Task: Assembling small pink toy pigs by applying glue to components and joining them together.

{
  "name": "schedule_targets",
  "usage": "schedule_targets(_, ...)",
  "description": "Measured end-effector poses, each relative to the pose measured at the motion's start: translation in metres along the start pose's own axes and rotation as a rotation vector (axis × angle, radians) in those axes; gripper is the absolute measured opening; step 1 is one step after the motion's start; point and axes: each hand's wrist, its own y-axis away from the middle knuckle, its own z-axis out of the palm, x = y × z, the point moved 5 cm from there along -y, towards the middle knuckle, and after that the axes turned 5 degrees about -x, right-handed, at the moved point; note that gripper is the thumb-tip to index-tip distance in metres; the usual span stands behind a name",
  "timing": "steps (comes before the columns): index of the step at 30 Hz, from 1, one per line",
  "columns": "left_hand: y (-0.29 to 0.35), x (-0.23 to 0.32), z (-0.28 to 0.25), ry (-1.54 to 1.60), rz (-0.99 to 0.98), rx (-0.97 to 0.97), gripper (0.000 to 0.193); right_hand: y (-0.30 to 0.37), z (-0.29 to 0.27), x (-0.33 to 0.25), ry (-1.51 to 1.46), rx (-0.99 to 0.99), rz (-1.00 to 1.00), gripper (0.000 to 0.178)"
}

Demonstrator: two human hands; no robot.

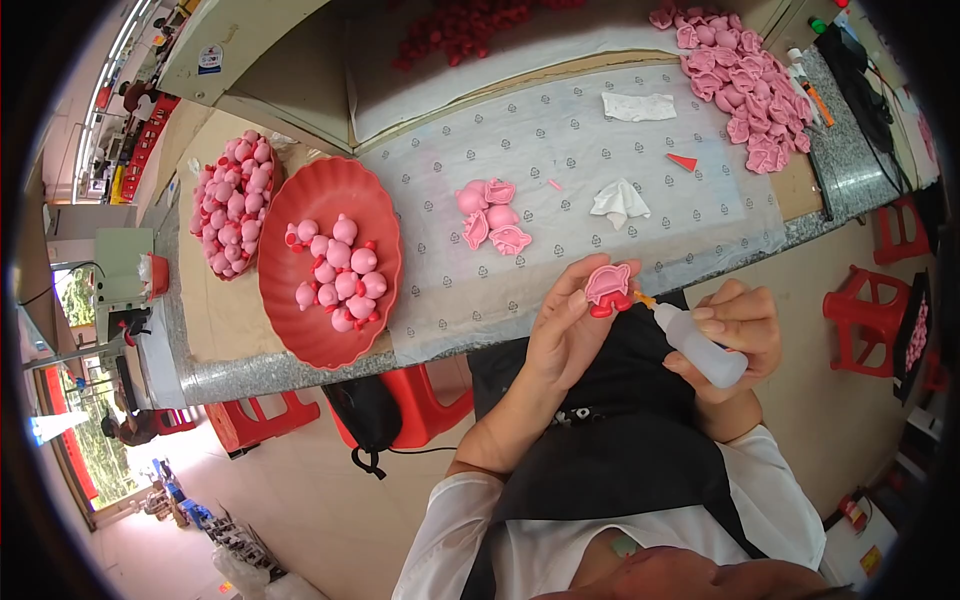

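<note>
Between the thumb and fingers of my left hand (562, 330) is a small pink and red toy figure part (608, 288), its hollow pink side turned up. My right hand (740, 335) is closed around a white squeeze bottle (700, 345). The bottle's thin yellowish nozzle (646, 299) points left and reaches the edge of the figure part; whether it touches I cannot tell. On the covered bench ahead lies a small group of pink toy parts (490, 215), some rounded and some hollow.
A red scalloped bowl (275, 290) holds several pink and red figures. Beyond it stands another heaped container (232, 205). Pink parts (745, 90) pile up at the far right. A crumpled tissue (620, 203), a flat white cloth (640, 107) and a red piece (683, 161) lie on the sheet.
</note>
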Motion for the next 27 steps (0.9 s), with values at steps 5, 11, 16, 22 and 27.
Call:
schedule_targets(5, -0.0001, -0.0019, -0.0015, 0.035, -0.007, -0.019, 0.038, 0.0016, 0.0003, -0.0007, -0.031, -0.002, -0.013, 0.049)
schedule_targets(11, 0.0016, -0.0016, -0.0006, -0.007, -0.010, -0.004, 0.037, 0.0007, 0.0018, -0.0025, 0.033, 0.018, -0.016, 0.047)
schedule_targets(16, 0.0015, 0.0026, 0.0015, -0.122, 0.021, 0.011, 0.036, -0.0022, 0.0042, -0.0045, 0.110, 0.019, -0.063, 0.045)
schedule_targets(22, 0.0012, 0.0017, -0.0011, -0.068, 0.017, 0.007, 0.037, -0.0005, 0.0058, -0.0049, 0.067, -0.003, -0.068, 0.046)
schedule_targets(27, 0.0013, 0.0013, -0.0025, -0.025, 0.006, 0.057, 0.040, 0.0009, -0.0009, -0.0035, -0.013, 0.017, -0.005, 0.048)
